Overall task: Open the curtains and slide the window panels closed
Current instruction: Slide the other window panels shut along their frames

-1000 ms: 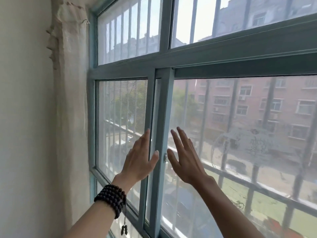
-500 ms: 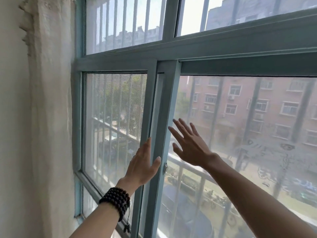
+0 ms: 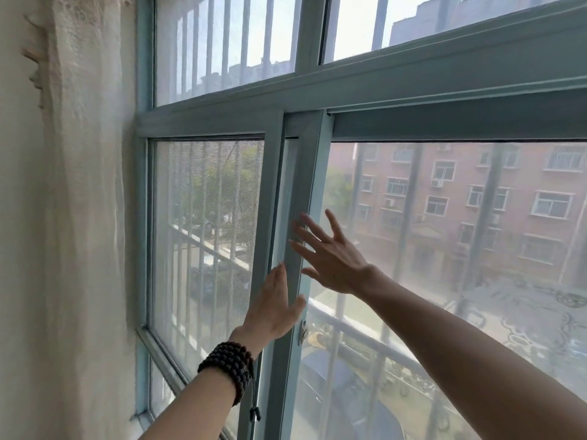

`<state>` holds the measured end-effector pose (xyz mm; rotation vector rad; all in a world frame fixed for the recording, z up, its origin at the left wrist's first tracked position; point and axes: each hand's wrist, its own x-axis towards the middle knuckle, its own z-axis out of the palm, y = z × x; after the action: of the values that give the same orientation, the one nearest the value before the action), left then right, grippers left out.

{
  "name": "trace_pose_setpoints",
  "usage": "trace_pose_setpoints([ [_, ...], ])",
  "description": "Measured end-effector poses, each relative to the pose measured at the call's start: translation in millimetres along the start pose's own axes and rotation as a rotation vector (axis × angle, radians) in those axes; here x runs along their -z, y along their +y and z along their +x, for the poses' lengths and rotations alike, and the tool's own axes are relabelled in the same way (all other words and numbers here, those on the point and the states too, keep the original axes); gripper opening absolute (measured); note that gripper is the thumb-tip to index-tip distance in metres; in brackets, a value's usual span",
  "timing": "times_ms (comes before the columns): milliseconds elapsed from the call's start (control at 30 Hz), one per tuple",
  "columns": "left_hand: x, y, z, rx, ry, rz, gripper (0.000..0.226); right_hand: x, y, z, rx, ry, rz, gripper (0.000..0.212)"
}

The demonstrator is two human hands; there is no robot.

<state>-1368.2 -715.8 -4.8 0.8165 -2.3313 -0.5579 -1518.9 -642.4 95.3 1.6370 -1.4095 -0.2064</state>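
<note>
I have my left hand flat and open, fingers together, pressed against the pale blue-grey metal upright of the sliding window panel; a dark wooden bead bracelet sits on that wrist. My right hand is open too, fingers spread apart, clamped on nothing.

Compared with a second ago, my right hand has left the glass: then its palm lay flat on the pane at about 3 o'clock from the upright, now it has swung over so its fingertips reach the upright itself, at 1 o'clock from my left hand. My left hand has barely shifted on the stile. The view has turned left, so the gathered cream sheer curtain at 9 o'clock fills more of the picture. The upright looks to stand in much the same spot against the mesh-screened left-hand panel, so I judge the panel has not travelled much, if at all.

For the task, I read this as the curtain already drawn aside and the panel near the end of its slide, with both hands regrouping on the stile for a last push. A small metal latch sits just beside my left thumb.

I can read no brand, label or writing anywhere; the pale marks on the right-hand glass are too blurred to make out.
</note>
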Motion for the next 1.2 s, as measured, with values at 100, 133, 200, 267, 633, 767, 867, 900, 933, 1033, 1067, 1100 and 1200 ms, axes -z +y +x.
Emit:
trace_pose_setpoints([
  [100, -4, -1, 7, -0.003, 0.005, -0.017, 0.086, -3, 5, 9, 0.031, -0.012, -0.034, 0.065],
  [133, -5, -1, 9, 0.000, 0.009, -0.027, 0.087, -3, 5, 12, 0.033, -0.004, -0.031, 0.063],
  [200, -9, -3, 12, 0.017, 0.020, -0.046, 0.088, -3, 5, 18, 0.036, 0.004, -0.038, 0.059],
  [267, -12, -4, 12, 0.049, 0.034, -0.062, 0.089, -2, 4, 23, 0.033, -0.013, -0.059, 0.058],
  [633, -19, -2, 11, 0.130, 0.041, -0.253, 0.097, -2, -12, 26, -0.044, 0.022, -0.061, 0.047],
  [767, -17, -2, 10, 0.123, 0.038, -0.257, 0.087, -3, -10, 25, -0.050, 0.042, -0.044, 0.046],
  [867, -17, -3, 8, 0.129, 0.027, -0.261, 0.082, -3, -8, 26, -0.044, 0.033, -0.046, 0.046],
  [900, -17, -2, 7, 0.126, 0.027, -0.259, 0.082, -3, -8, 26, -0.044, 0.039, -0.049, 0.046],
  [933, -17, -2, 7, 0.124, 0.028, -0.260, 0.081, -3, -8, 26, -0.044, 0.045, -0.047, 0.046],
  [1033, -19, -1, 5, 0.113, 0.038, -0.287, 0.079, -2, -8, 23, -0.048, 0.053, -0.029, 0.046],
  [1067, -20, 0, 4, 0.109, 0.035, -0.295, 0.078, -1, -7, 21, -0.052, 0.060, -0.025, 0.046],
  [1100, -21, 1, 2, 0.100, 0.036, -0.298, 0.077, 0, -5, 17, -0.054, 0.069, -0.023, 0.046],
  [1200, -28, 3, -2, 0.042, 0.060, -0.295, 0.071, 4, -2, 3, -0.052, 0.104, -0.029, 0.042],
])
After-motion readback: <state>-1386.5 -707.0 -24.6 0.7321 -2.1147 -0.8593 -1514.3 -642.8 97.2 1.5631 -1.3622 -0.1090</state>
